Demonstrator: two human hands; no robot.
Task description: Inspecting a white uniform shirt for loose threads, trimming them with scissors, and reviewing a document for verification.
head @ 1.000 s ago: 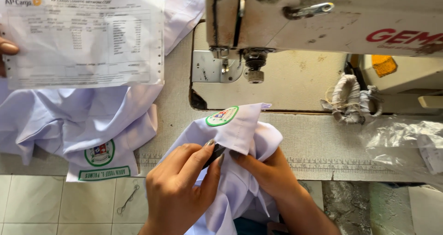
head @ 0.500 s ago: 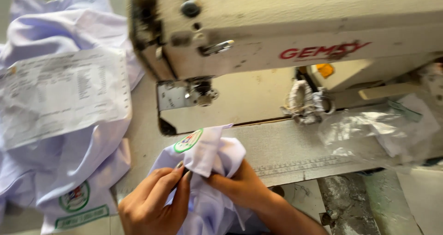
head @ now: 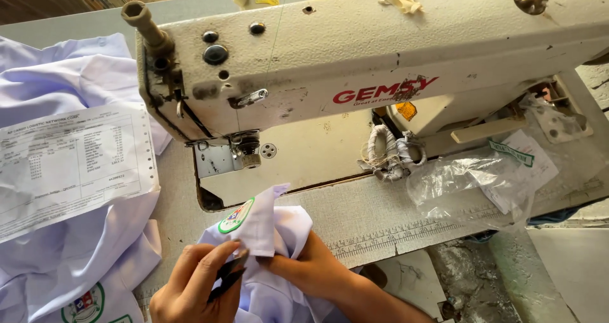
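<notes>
White garment (head: 279, 234) (badge up) bunched between both hands (head: 254, 278).

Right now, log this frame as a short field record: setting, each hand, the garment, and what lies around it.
setting: cream sewing machine on a grey work table
left hand: left hand pinches the white garment and holds small dark snips
right hand: right hand grips the same garment from the other side
garment: bunched, with a round green-edged badge facing up
left of machine: printed paper sheet on a pile of white shirts
right of machine: crumpled clear plastic bag
</notes>
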